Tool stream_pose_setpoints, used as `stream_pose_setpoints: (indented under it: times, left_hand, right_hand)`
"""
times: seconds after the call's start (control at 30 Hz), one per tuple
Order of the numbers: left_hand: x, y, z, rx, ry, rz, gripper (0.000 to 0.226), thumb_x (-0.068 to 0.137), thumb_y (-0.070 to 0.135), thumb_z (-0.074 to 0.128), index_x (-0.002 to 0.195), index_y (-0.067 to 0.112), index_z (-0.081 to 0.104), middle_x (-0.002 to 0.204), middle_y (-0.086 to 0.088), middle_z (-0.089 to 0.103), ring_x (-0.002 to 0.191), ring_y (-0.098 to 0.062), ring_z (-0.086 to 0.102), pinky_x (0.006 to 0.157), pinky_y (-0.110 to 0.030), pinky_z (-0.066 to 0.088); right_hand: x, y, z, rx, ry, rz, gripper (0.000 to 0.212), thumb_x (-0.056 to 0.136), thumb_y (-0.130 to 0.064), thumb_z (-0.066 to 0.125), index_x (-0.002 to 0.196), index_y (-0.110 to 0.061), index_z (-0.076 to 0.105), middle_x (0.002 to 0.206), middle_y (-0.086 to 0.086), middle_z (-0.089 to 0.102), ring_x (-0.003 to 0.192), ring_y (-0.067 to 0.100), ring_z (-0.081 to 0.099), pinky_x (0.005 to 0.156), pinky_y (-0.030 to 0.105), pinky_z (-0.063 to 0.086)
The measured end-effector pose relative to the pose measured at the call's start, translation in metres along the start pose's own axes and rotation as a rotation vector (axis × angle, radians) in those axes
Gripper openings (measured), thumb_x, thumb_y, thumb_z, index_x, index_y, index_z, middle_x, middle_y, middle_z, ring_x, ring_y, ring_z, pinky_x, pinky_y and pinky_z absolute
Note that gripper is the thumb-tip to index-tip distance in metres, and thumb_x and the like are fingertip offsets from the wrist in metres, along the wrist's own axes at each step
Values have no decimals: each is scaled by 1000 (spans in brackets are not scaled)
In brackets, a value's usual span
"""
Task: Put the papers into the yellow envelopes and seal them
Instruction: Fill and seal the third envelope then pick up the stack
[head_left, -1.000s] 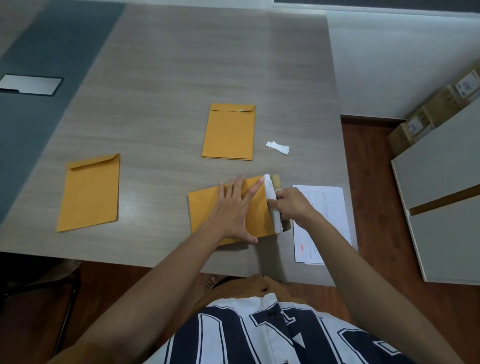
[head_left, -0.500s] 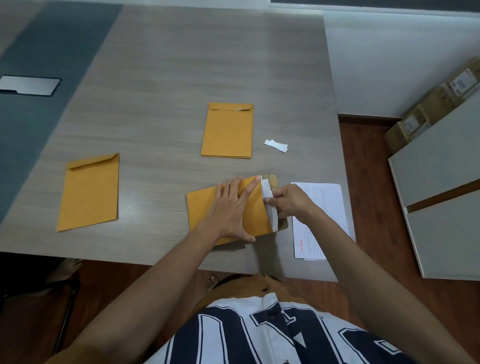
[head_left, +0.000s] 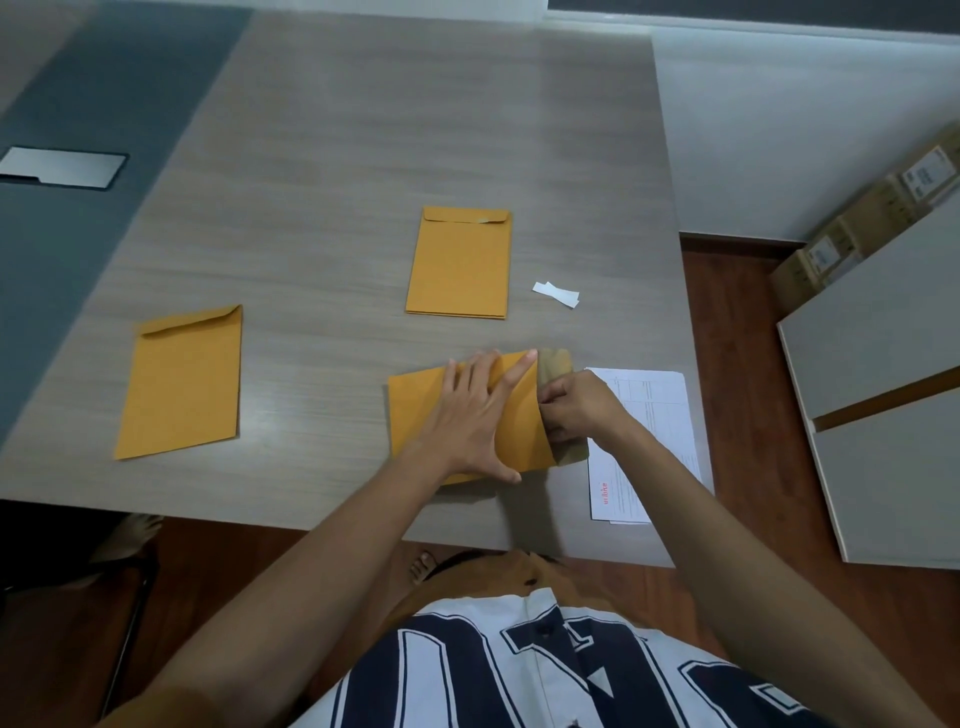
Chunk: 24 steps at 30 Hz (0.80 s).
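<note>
A yellow envelope (head_left: 415, 410) lies sideways at the table's front edge, its brownish flap (head_left: 556, 364) open to the right. My left hand (head_left: 472, 410) presses flat on it with the fingers spread. My right hand (head_left: 576, 405) is at the envelope's mouth with curled fingers tucked against the opening, on a paper that is now hidden inside. White printed papers (head_left: 654, 415) lie just right of that hand. A stack of yellow envelopes (head_left: 460, 265) sits further back. Another envelope (head_left: 182, 384) with its flap folded over lies at the left.
Small white strips (head_left: 556, 293) lie right of the envelope stack. The grey wood-grain table (head_left: 337, 156) ends at its right edge near a low white cabinet (head_left: 883, 364), with cardboard boxes (head_left: 857, 228) behind. A metal plate (head_left: 62, 166) sits in the dark strip at far left.
The white paper edge that stuck out of the envelope's mouth has slid in and no longer shows. My right hand moved left to the mouth. My left hand stayed pressing.
</note>
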<state>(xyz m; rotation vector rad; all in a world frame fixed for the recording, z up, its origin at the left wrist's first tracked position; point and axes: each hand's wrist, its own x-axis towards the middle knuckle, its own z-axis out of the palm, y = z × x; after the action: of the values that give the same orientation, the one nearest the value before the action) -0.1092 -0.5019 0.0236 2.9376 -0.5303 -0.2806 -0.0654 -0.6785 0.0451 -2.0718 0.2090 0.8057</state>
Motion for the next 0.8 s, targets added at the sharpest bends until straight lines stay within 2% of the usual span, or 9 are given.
stream_pose_setpoints:
  times: [0.1,0.2,0.3,0.4,0.53,0.67,0.73,0.8]
  left_hand:
    - [0,2,2,-1,2,1,156,40,80,76,152,33,-21,153,-19,20,144,-36,21,114,-62,21]
    - [2,2,3,-7,10,-3,155,41,80,76,152,33,-20,152,-19,21,142,-36,22,114,-60,22]
    - [3,-1,4,-2,-2,-19,153,41,80,76,152,35,-18,154,-18,19,143,-36,21,114,-61,22]
    - [2,-9,11,27,-53,-47,149,40,81,75,152,38,-13,156,-18,17,144,-36,18,114,-62,20]
    - [-5,-21,30,69,-184,-111,148,39,79,78,151,40,-10,158,-20,9,145,-38,12,115,-61,17]
    - [-10,-26,51,66,-333,-144,150,41,79,78,152,37,-13,161,-14,-21,148,-39,-15,117,-62,3]
    - [-10,-26,56,66,-367,-154,146,45,83,73,153,36,-14,160,-11,-26,148,-38,-20,117,-62,0]
    - [-7,-24,58,23,-349,-189,131,56,85,65,154,36,-9,162,-9,-23,148,-36,-19,118,-62,0]
  right_hand:
    - [-1,-2,-1,-79,8,-13,13,85,-1,66,95,-6,74,85,11,70,71,27,71,58,30,60]
    - [0,-3,0,-87,66,-33,13,85,0,65,92,-5,75,82,11,70,70,30,71,63,35,62]
    - [0,-2,1,-40,52,-36,11,86,-3,69,94,-6,75,83,11,71,73,30,72,67,36,62]
    - [1,0,-2,94,40,-19,12,81,-7,78,92,-4,75,84,14,74,72,25,73,68,35,62]
    - [5,9,0,91,85,-34,8,82,-2,74,90,1,71,76,18,72,65,26,74,65,38,63]
    - [15,28,15,-143,164,-114,6,83,-9,74,81,-11,69,64,5,71,52,8,67,58,23,56]
    - [21,38,22,-216,187,-150,6,84,-13,74,82,-16,69,70,0,71,55,1,61,56,15,47]
    - [25,44,27,-270,202,-182,6,84,-16,74,89,-17,71,71,-7,65,62,-3,57,54,9,39]
